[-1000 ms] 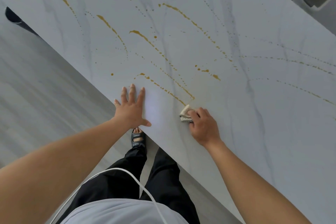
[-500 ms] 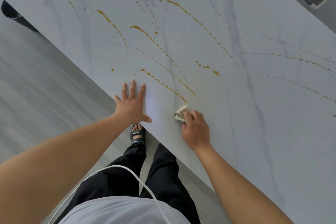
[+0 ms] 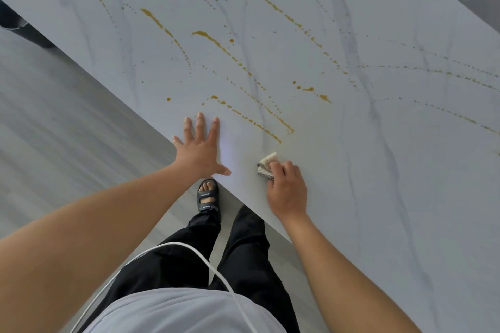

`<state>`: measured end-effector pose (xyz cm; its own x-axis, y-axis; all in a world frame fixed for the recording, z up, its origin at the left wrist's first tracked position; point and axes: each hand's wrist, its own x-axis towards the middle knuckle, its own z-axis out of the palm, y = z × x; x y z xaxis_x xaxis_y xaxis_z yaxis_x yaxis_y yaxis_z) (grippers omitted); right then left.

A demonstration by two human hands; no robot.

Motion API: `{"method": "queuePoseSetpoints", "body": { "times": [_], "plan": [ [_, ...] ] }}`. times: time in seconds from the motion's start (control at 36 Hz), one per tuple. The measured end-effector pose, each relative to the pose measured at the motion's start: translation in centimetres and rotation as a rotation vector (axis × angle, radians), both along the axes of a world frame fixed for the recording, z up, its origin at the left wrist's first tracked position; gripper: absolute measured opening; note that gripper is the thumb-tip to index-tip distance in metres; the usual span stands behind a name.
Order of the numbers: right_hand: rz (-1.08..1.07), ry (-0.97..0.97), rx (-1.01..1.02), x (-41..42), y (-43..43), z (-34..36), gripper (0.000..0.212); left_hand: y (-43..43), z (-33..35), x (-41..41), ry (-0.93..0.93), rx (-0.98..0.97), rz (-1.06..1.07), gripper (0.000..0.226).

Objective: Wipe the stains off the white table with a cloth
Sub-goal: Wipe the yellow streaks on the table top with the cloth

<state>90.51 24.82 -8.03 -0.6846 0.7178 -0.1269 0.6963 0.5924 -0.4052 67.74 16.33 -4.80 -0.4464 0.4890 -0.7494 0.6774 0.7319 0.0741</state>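
Grey plank floor point(image 3: 67, 143) at left of frame; the white table point(image 3: 392, 197), marble-veined, runs diagonally across the upper and right frame. Yellow-brown stains point(image 3: 244, 116) streak its upper centre, the nearest ending just above the cloth point(image 3: 266, 163). The cloth sits at lower centre near the table's edge, bunched under the right hand point(image 3: 288, 192), whose curled fingers grip it from above; only 1 end shows. Left hand point(image 3: 200, 150) lies flat, fingers spread, holding nothing. Judgement: cloth is light, soft and compliant; grip it bunched from above and press down, as the smooth top looks slippery.
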Motion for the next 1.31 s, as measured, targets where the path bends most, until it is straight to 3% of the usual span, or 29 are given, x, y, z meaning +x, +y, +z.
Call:
{"method": "queuePoseSetpoints", "body": {
  "times": [0.25, 0.42, 0.5, 0.58, 0.67, 0.75, 0.89, 1.08, 1.31],
  "plan": [
    [0.132, 0.008, -0.047, 0.4, -5.1, 0.4, 0.027, 0.0, 0.3, 0.0, 0.014, 0.003, -0.019, 0.147],
    [0.158, -0.018, -0.085, -0.5, -7.1, 1.0, 0.039, -0.5, 0.2, -0.2, 0.018, 0.017, -0.052, 0.144],
    [0.091, -0.070, -0.249, -1.4, -7.9, 1.4, 0.039, -0.9, 0.2, -0.4, 0.016, 0.047, -0.060, 0.138],
    [-0.173, -0.015, -0.720, -3.1, -7.9, 2.4, 0.032, -1.5, 0.4, -1.2, -0.001, 0.102, -0.032, 0.130],
    [-0.705, 0.261, -1.182, -4.8, -7.5, 3.7, 0.018, -2.2, 0.7, -2.7, 0.049, 0.135, 0.001, 0.129],
    [-1.001, 0.496, -1.357, -5.3, -6.5, 4.4, 0.016, -2.6, 0.9, -4.9, 0.109, 0.140, 0.031, 0.133],
    [-1.120, 0.619, -1.261, -4.8, -2.9, 5.4, 0.019, -2.3, 1.5, -8.2, 0.125, 0.120, 0.090, 0.145],
    [-1.161, 0.599, -0.906, -3.0, 6.6, 6.0, 0.018, -1.7, 1.0, -9.7, 0.076, 0.061, 0.189, 0.152],
    [-0.832, 0.314, -0.458, -2.3, 19.2, 6.3, 0.012, -1.3, 0.7, -9.7, 0.080, 0.063, 0.207, 0.153]
  ]
}}
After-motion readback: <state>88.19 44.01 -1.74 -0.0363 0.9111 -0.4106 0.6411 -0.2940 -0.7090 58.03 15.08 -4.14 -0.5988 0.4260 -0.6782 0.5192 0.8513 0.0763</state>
